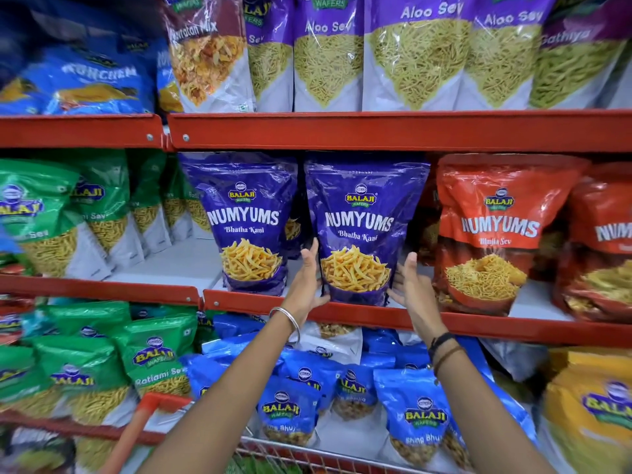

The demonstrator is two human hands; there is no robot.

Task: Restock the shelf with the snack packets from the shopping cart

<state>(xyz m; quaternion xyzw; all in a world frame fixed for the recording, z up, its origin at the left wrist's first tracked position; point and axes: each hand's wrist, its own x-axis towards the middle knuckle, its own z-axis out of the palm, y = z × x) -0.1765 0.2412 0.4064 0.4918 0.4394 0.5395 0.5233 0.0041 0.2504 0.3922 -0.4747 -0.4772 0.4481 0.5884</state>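
A purple Numyums Bhatha Kani packet (359, 230) stands upright on the middle red shelf (376, 313). A second identical packet (249, 227) stands just to its left. My left hand (307, 278) lies flat against the first packet's lower left side, with the thumb by its bottom corner. My right hand (410, 285) is at its lower right side, fingers straight and spread, touching it at most lightly. Neither hand curls around the packet. The shopping cart's red handle (154, 401) and wire rim (290, 449) show at the bottom; its contents are mostly hidden.
Red Numyums packets (496, 230) stand right of the purple ones, and green sev packets (51, 213) stand at left with a bare shelf gap (171, 265) between. Aloo Sev bags (410, 53) fill the upper shelf. Blue (420, 415) and green packets crowd the lower shelf.
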